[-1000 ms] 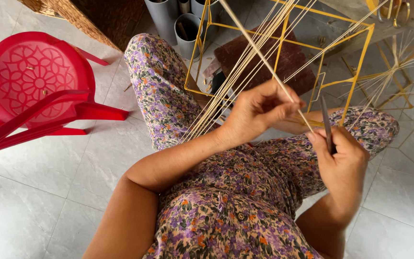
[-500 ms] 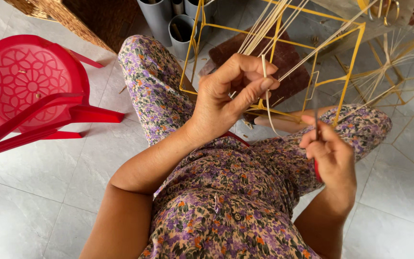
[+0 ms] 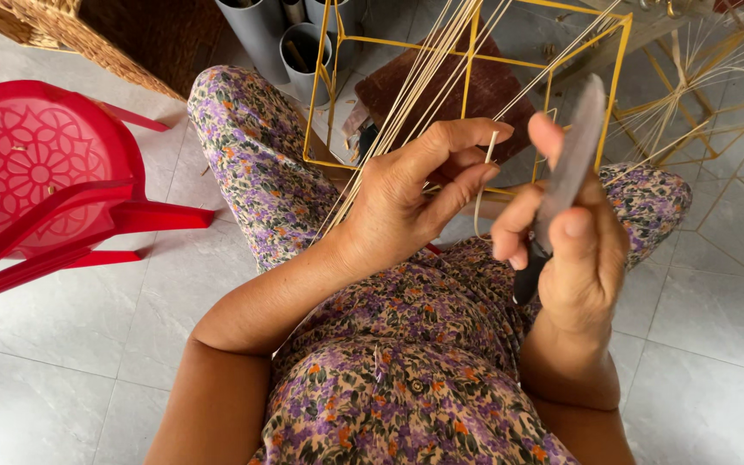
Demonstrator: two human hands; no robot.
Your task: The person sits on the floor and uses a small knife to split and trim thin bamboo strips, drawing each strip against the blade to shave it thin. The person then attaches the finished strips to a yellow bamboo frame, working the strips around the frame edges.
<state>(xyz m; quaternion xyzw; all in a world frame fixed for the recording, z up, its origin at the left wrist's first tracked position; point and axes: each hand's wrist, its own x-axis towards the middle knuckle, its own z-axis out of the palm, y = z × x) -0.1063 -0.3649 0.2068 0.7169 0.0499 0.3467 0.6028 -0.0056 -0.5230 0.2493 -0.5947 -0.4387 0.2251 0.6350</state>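
My left hand [image 3: 415, 194] pinches a thin pale rattan strand [image 3: 482, 194] between thumb and fingers, above my lap in flowered trousers. A bundle of similar strands [image 3: 406, 112] runs up from that hand across a yellow wire frame [image 3: 475, 60]. My right hand [image 3: 574, 237] grips a knife [image 3: 566, 176] with a dark handle, its grey blade pointing up and away, close to the strand's tip. The two hands are a few centimetres apart.
A red plastic chair [image 3: 36, 181] lies tipped on the white tiled floor at left. A woven basket [image 3: 53, 30] and grey tubes [image 3: 282, 39] stand at the top. More yellow wire frames [image 3: 721, 155] sit at right.
Both hands have come up closer to the camera. The right hand has raised the knife so the blade points upward beside the strand. The left hand now holds one strand's end.
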